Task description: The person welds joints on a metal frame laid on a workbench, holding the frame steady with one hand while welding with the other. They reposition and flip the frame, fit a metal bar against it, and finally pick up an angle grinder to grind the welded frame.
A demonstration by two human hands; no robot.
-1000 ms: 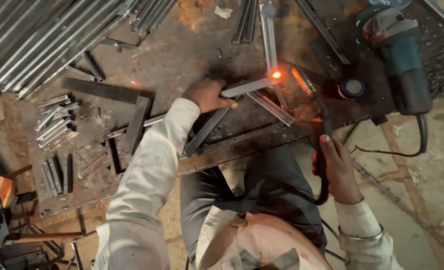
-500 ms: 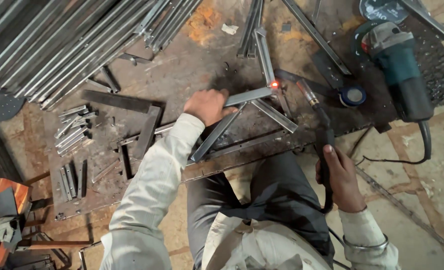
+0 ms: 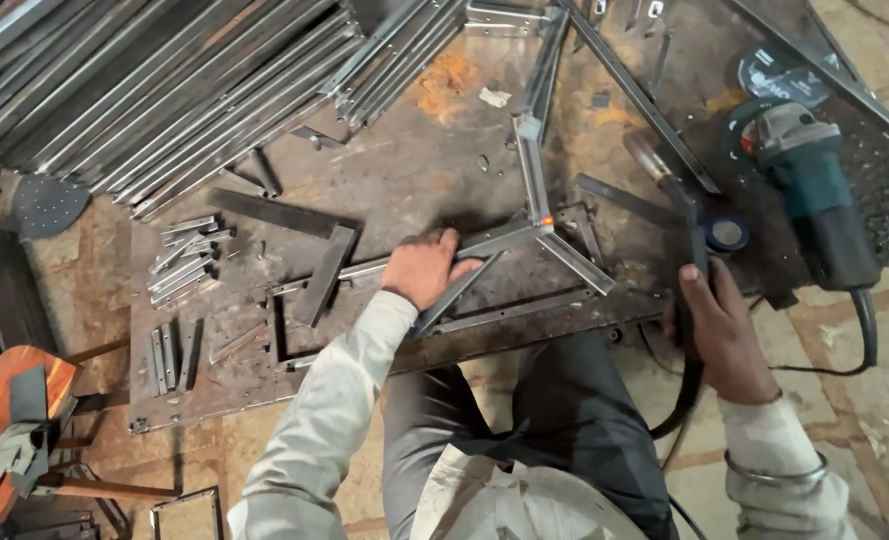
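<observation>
Hands work at a rusty steel surface (image 3: 415, 170) seen from above. Nearest, the right hand (image 3: 722, 330) has its grip clamped on a welding electrode holder (image 3: 683, 215), cable trailing down past the knee. The left hand (image 3: 422, 268) presses flat on a three-armed joint of steel bars (image 3: 530, 225), a small weld spot (image 3: 547, 219) glowing orange at its centre. Farther right lies an angle grinder (image 3: 813, 195); beyond, stacked steel strips (image 3: 165, 90).
</observation>
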